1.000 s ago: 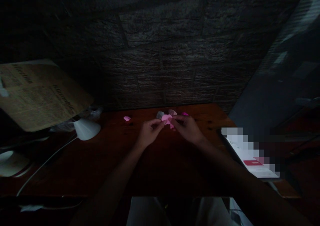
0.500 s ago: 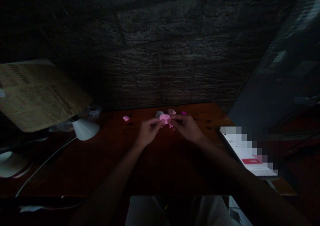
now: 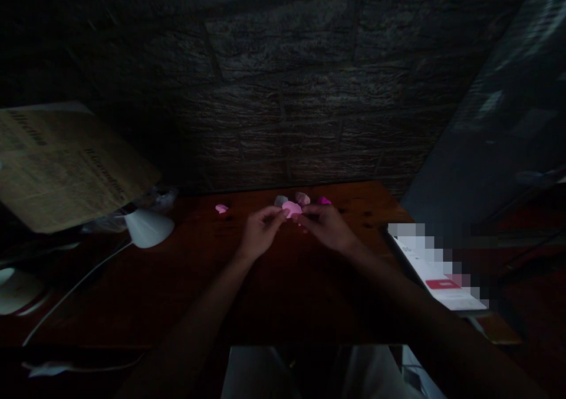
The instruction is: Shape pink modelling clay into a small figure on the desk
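My left hand and my right hand meet over the wooden table, each pinching an edge of a thin, flat pink piece of what looks like modelling clay. Just behind it lie a grey lump, a pale pink lump and a magenta lump. Small pink bits show below the piece, between the hands, partly hidden. Farther left, a light pink lump rests by itself.
A brick-patterned wall rises behind the table. On the left stand a white lamp-like cone with a cord and a printed brown paper bag. A lit screen lies at the right edge, beside a grey panel.
The pink piece is tilted flatter and looks narrower from front to back. Both hands keep their pinch in nearly the same place. The whole view has shifted slightly.
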Motion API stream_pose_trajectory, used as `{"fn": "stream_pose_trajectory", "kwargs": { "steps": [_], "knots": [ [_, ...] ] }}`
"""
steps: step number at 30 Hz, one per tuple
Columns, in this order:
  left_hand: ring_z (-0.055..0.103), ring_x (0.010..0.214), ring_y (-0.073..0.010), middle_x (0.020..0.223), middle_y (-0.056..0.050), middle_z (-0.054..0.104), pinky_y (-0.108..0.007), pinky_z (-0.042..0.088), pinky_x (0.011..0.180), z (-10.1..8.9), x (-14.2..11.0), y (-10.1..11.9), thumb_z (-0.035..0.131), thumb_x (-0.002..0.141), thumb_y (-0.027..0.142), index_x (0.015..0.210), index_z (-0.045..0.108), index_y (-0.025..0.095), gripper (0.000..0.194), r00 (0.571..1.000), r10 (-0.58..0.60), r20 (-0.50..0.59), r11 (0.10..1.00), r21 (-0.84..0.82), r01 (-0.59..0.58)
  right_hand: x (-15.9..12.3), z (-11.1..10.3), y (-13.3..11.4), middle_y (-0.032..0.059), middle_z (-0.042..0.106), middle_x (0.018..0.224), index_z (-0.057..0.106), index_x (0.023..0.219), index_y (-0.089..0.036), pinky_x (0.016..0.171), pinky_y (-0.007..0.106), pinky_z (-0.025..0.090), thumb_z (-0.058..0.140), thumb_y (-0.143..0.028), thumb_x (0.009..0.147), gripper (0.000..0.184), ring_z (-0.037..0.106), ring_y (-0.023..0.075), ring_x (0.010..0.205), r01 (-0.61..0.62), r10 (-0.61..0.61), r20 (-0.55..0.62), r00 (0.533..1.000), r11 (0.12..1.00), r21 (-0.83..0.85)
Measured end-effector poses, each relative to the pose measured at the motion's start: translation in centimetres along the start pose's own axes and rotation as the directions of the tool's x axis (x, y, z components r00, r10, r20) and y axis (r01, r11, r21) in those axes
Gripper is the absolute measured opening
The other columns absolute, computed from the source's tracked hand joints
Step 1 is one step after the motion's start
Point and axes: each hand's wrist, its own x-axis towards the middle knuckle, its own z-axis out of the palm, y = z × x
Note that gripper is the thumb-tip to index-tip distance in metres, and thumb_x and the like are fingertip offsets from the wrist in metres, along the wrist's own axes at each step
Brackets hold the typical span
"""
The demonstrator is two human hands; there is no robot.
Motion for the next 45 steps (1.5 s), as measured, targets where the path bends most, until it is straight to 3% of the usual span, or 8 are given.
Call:
{"fn": "stream_pose_trajectory", "kwargs": {
  "steps": [7, 12, 17, 23, 30, 36, 45],
  "knots": [
    [0.057, 0.057, -0.0126, 0.068, 0.0, 0.067, -0.024, 0.047, 0.057, 0.3, -0.1, 0.3, 0.068, 0.086, 0.045, 0.074, 0.07, 0.018, 0.029, 0.999, -0.018, 0.031, 1.0, -0.007, 0.018, 0.0, 0.2, -0.1, 0.002, 0.067, 0.073, 0.066, 0.078, -0.017, 0.056, 0.025, 0.048, 0.058, -0.032, 0.091, 0.022, 0.062, 0.0131, 0.057, -0.012, 0.012, -0.003, 1.0, 0.994, -0.109],
    [0.055, 0.057, -0.0118, 0.065, 0.002, 0.064, -0.022, 0.045, 0.055, 0.1, 0.0, 0.3, 0.07, 0.084, 0.042, 0.074, 0.071, 0.018, 0.026, 0.999, -0.032, 0.007, 0.999, 0.008, 0.032, 0.1, 0.1, 0.3, 0.0031, 0.068, 0.073, 0.069, 0.083, -0.016, 0.059, 0.026, 0.05, 0.061, -0.037, 0.09, 0.023, 0.064, 0.0153, 0.061, 0.002, -0.002, 0.001, 1.0, 0.997, -0.084],
    [0.064, 0.067, -0.0143, 0.076, -0.001, 0.073, -0.024, 0.051, 0.063, 0.2, -0.1, 0.3, 0.069, 0.084, 0.039, 0.081, 0.074, 0.017, 0.023, 0.998, -0.036, 0.047, 0.999, -0.007, 0.036, 0.1, 0.0, 0.4, 0.0022, 0.068, 0.072, 0.07, 0.085, -0.017, 0.058, 0.026, 0.049, 0.063, -0.043, 0.089, 0.027, 0.063, 0.0144, 0.059, 0.03, -0.03, -0.002, 1.0, 0.998, -0.048],
    [0.071, 0.078, -0.0176, 0.087, -0.003, 0.079, -0.029, 0.056, 0.074, 0.3, 0.0, -0.1, 0.075, 0.079, 0.033, 0.086, 0.076, 0.018, 0.017, 0.998, -0.035, 0.051, 0.997, -0.067, 0.039, 0.2, -0.1, 0.5, 0.0018, 0.068, 0.071, 0.07, 0.085, -0.017, 0.058, 0.026, 0.05, 0.064, -0.04, 0.088, 0.024, 0.064, 0.0148, 0.058, 0.0, -0.001, -0.027, 1.0, 1.0, -0.011],
    [0.07, 0.076, -0.0164, 0.087, -0.004, 0.078, -0.028, 0.057, 0.072, 0.2, 0.2, -0.4, 0.074, 0.08, 0.028, 0.086, 0.075, 0.018, 0.012, 0.998, -0.019, 0.055, 0.997, -0.069, 0.023, 0.2, 0.0, 0.5, 0.0023, 0.069, 0.071, 0.073, 0.091, -0.016, 0.059, 0.026, 0.05, 0.063, -0.036, 0.089, 0.022, 0.063, 0.0151, 0.06, -0.019, 0.017, -0.04, 0.999, 0.998, -0.064],
    [0.07, 0.076, -0.0161, 0.086, -0.003, 0.077, -0.029, 0.057, 0.074, 0.2, 0.1, -0.4, 0.072, 0.082, 0.028, 0.085, 0.073, 0.018, 0.011, 0.998, 0.006, 0.07, 0.999, -0.052, -0.002, 0.0, -0.2, 0.0, 0.001, 0.068, 0.068, 0.071, 0.082, -0.017, 0.06, 0.025, 0.046, 0.061, -0.028, 0.089, 0.017, 0.062, 0.0138, 0.062, 0.1, -0.116, -0.058, 0.992, 0.967, -0.233],
    [0.073, 0.087, -0.0187, 0.094, -0.006, 0.078, -0.031, 0.058, 0.082, 0.3, 0.0, -0.4, 0.075, 0.081, 0.029, 0.093, 0.072, 0.017, 0.017, 0.998, 0.002, 0.066, 0.996, -0.086, 0.004, -0.1, -0.1, -0.6, 0.0014, 0.068, 0.071, 0.071, 0.081, -0.017, 0.064, 0.025, 0.045, 0.06, -0.026, 0.089, 0.016, 0.061, 0.0137, 0.065, 0.14, -0.151, -0.024, 0.988, 0.957, -0.254]
  ]
}}
